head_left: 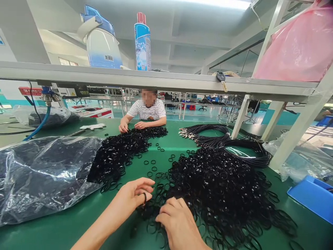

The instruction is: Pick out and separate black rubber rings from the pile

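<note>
Item: black rubber ring (144, 198), pinched between thumb and fingers of my left hand (132, 196). My right hand (177, 220), fingers loosely curled, rests on the ring pile (221, 187) on the green bench (52, 229).

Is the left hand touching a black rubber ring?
Touching. The head view shows the left hand pinching a black rubber ring between thumb and fingers, at the edge of the ring pile.
</note>
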The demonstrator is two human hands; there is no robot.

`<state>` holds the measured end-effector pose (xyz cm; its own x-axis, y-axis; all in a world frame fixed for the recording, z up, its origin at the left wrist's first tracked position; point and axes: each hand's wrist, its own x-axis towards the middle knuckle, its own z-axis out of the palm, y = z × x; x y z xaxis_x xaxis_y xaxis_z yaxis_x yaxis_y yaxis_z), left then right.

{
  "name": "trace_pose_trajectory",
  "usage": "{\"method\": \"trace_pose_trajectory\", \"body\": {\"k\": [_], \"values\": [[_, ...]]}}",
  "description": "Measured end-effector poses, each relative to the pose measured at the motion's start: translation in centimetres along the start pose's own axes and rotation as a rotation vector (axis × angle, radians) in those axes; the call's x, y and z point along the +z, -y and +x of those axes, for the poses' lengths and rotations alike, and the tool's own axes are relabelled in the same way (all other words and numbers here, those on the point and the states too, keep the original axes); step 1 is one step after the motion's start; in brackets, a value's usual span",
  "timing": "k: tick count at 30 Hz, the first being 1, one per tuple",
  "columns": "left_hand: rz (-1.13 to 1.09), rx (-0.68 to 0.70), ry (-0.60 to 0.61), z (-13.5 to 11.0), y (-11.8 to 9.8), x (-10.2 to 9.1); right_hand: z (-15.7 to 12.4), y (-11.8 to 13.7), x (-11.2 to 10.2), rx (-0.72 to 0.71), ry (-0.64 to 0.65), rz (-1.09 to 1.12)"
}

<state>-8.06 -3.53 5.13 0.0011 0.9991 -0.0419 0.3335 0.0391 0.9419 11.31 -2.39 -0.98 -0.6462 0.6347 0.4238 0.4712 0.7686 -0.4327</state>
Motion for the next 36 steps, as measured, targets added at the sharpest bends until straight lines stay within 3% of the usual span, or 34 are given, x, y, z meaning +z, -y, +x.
{"method": "trace_pose_trajectory", "body": {"k": [5,11,16,20,24,30,33,36], "values": [[0.375,0.007,-0.015,-0.7,0.0,-0.8,0.2,-0.3,-1.0,0.212,-0.100,0.188],[0.546,-0.002,0.146,-1.2,0.4,0.1,0.5,0.1,-2.4,0.402,-0.133,0.435],[0.320,0.050,0.076,-0.6,-0.4,0.3,0.4,-0.3,-3.0,0.414,-0.156,0.490],[0.117,0.067,0.197,-1.0,-1.4,0.3,0.3,-0.8,-3.3,0.376,-0.187,0.508],[0.260,0.050,0.175,-2.1,-1.5,-0.2,0.1,-1.2,-3.1,0.288,-0.186,0.497],[0.678,-0.104,0.056,-2.3,0.8,-1.3,0.2,-2.1,-2.5,0.161,-0.249,0.493],[0.660,-0.030,0.040,-1.8,0.9,-1.3,0.2,-1.9,-2.8,0.211,-0.262,0.474],[0.509,0.042,0.052,-1.3,-0.4,-1.0,0.3,-1.5,-3.7,0.301,-0.287,0.425]]}}
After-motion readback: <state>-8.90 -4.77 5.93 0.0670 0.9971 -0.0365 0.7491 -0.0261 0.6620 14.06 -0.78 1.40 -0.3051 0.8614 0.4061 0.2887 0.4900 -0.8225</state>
